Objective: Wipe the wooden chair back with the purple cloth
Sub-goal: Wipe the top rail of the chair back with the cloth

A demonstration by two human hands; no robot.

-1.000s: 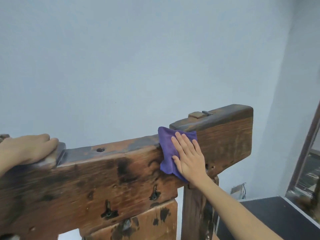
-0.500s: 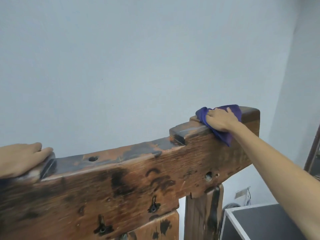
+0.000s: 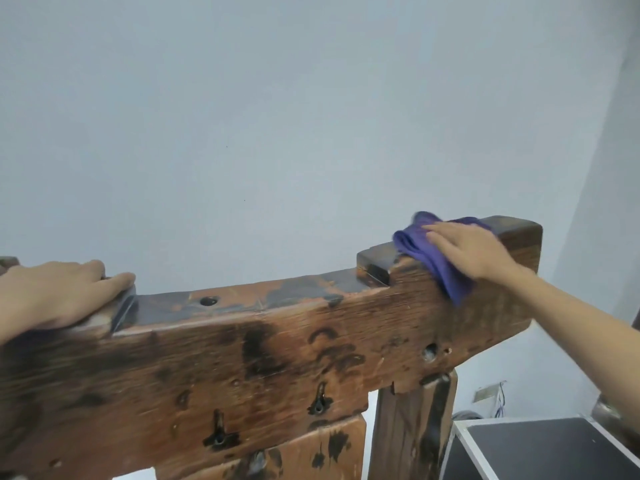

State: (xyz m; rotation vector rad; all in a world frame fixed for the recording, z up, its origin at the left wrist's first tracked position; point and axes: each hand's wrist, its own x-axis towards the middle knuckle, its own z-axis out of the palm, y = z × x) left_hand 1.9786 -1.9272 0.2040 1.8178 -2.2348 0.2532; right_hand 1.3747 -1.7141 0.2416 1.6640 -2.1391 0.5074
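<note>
So the landmark here is the wooden chair back (image 3: 277,358), that big weathered rail running across the shot. At its left end, the left hand (image 3: 59,296) lies palm-down on the raised top block, fingers fairly straight and just draped over it, not gripping anything. My guess is it's there to brace the chair so it doesn't rock while the other side gets scrubbed.

Middle of the rail's top edge is bare, dark and patchy with a round hole in it.

Over at the right end, the purple cloth (image 3: 433,261) is bunched on the raised top block, with a tail hanging down over the front face. The right hand (image 3: 474,251) presses flat on it, fingers extended, which makes sense for pushing the cloth along the wood rather than pinching it. Below the rail's right end there's a dark box (image 3: 540,452) on the floor.
</note>
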